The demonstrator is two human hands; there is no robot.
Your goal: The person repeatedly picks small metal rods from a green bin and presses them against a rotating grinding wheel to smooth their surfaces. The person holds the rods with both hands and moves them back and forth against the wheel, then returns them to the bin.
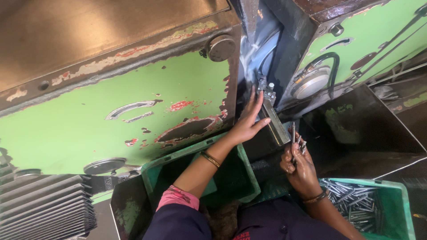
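My left hand point(247, 124) lies flat-fingered on the machine's metal guide rail point(275, 122), right hand point(299, 166) gripping thin steel pins point(297, 142); fingers risk getting pinched there.

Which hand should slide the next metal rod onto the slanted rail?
Probably the right hand: it already grips a bunch of metal rods just beside the rail. The left hand rests open and holds nothing.

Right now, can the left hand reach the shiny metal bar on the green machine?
Probably yes: the left hand lies flat beside the metal bar, fingers stretched alongside it with nothing between them.
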